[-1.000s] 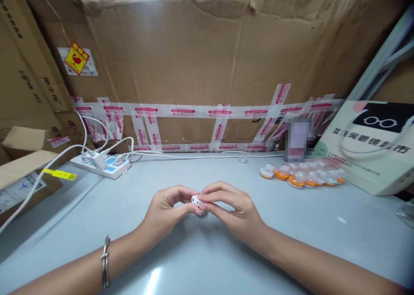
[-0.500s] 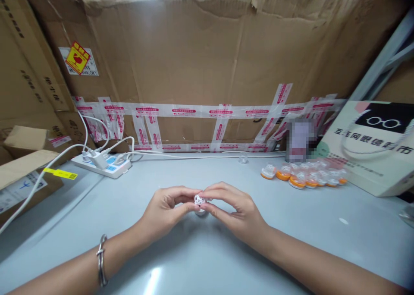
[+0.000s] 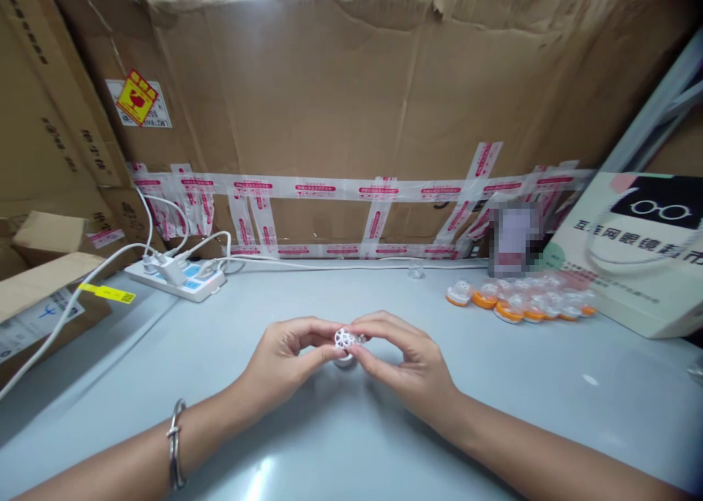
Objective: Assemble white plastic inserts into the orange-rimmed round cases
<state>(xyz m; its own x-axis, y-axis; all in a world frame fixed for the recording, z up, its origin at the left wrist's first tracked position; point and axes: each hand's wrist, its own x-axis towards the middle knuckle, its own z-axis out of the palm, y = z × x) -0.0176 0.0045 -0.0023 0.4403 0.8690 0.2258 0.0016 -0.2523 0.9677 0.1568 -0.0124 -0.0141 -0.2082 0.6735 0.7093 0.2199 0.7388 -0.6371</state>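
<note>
A small white latticed piece (image 3: 344, 338), round and openwork, is held between both hands above the middle of the table. My left hand (image 3: 294, 351) pinches it from the left with thumb and fingertips. From the right, my right hand (image 3: 403, 354) closes thumb and index finger on its other side. Part of the piece is hidden behind the fingertips. Just below it a white round base (image 3: 344, 361) shows; whether the two are joined I cannot tell.
Several clear-domed pieces on orange and white bases (image 3: 510, 310) stand at the right, beside a paper bag (image 3: 620, 274). A small clear cup (image 3: 416, 270) lies near the back. At left is a power strip (image 3: 187, 283) with cables. Large cardboard (image 3: 318, 105) walls the back.
The latticed piece has turned between the fingertips, showing its openwork face more fully. Both hands stay close together in nearly the same place, and the view has shifted slightly.
</note>
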